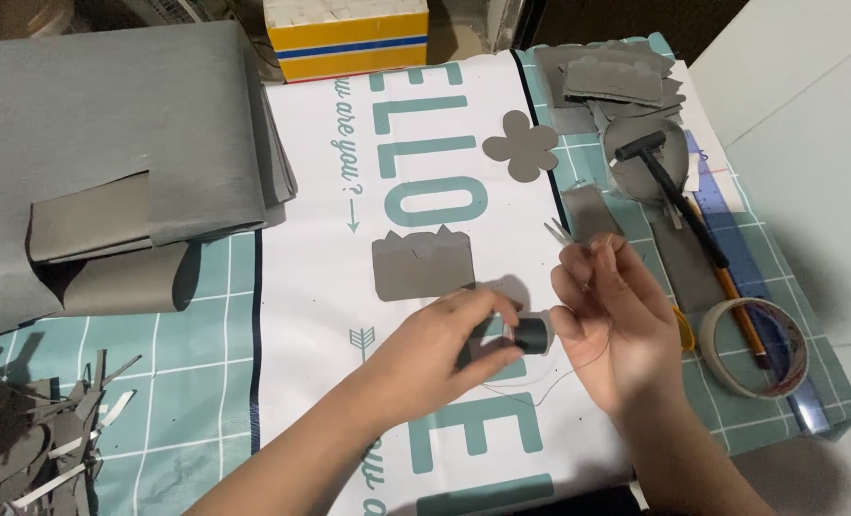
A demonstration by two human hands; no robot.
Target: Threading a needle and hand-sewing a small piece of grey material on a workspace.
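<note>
My left hand (445,349) grips a dark spool of thread (531,334) low over the white and teal printed sheet (330,287). My right hand (612,320) is beside the spool, with its thumb and finger pinched on a thin thread that trails down in a loop toward the sheet. A pair of thin metal points (557,231) sticks up just past my right fingers. A grey cut piece with a zigzag top edge (423,265) lies just beyond my left hand. Further back rests a grey flower-shaped cutout (521,144).
Folded grey material (110,143) lies at the left, grey scraps (34,440) at the lower left. A yellow box (347,33) stands at the back. At the right are stacked grey pieces (616,76), a black hammer (669,177), a pencil (736,301), a tape roll (755,346) and a blue ruler.
</note>
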